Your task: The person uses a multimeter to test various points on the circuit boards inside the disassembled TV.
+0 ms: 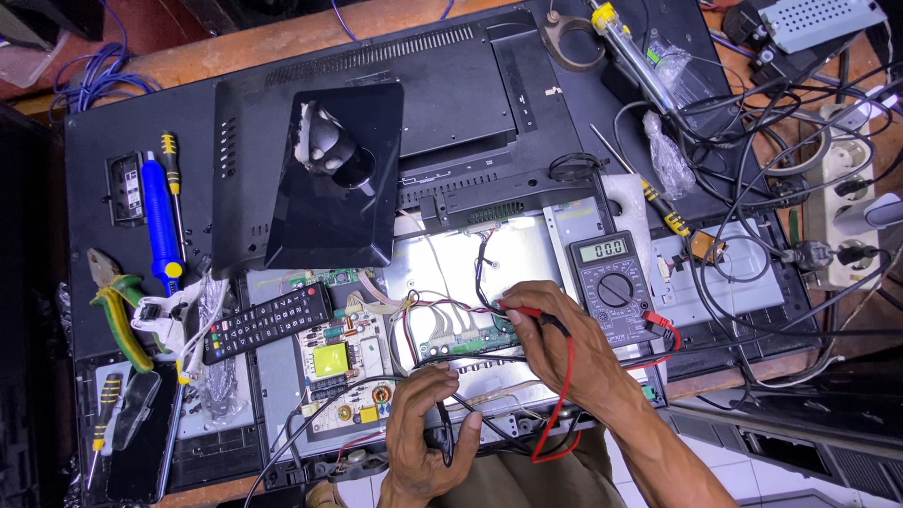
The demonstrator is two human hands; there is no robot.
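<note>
An opened flat-screen television lies back-up on a wooden table, its circuit boards exposed. My right hand grips a red test probe, its tip down at the green main board. My left hand is closed around a black probe lead near the set's front edge, just below the boards. A grey multimeter sits right beside my right hand, with red and black leads running from it.
A power board with a yellow transformer and a black remote lie left of my hands. Pliers, screwdrivers and a monitor stand sit further left. Tangled cables, a power strip and a soldering iron crowd the right.
</note>
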